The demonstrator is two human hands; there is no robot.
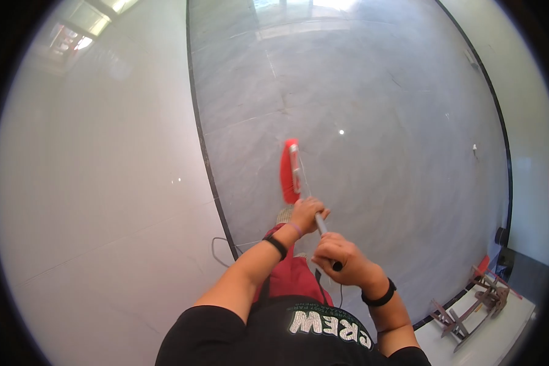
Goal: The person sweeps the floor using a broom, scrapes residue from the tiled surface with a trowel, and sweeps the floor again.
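A broom with red bristles (288, 174) and a grey handle (321, 224) slants across the grey floor in front of my feet. My left hand (308, 213) is wrapped round the handle low down, close to the broom head. Nearer my body, my right hand (341, 256) grips the handle close to its black end cap (337, 266). Dark bands circle both wrists. The bristles are slightly blurred, and whether they touch the floor I cannot tell.
A white wall (104, 165) with a black baseboard (204, 152) runs along the left. Beside it lies a looped cable (214, 247). At the lower right stands a wooden frame (491, 299) near the wall. A small white object (474, 148) is on the right.
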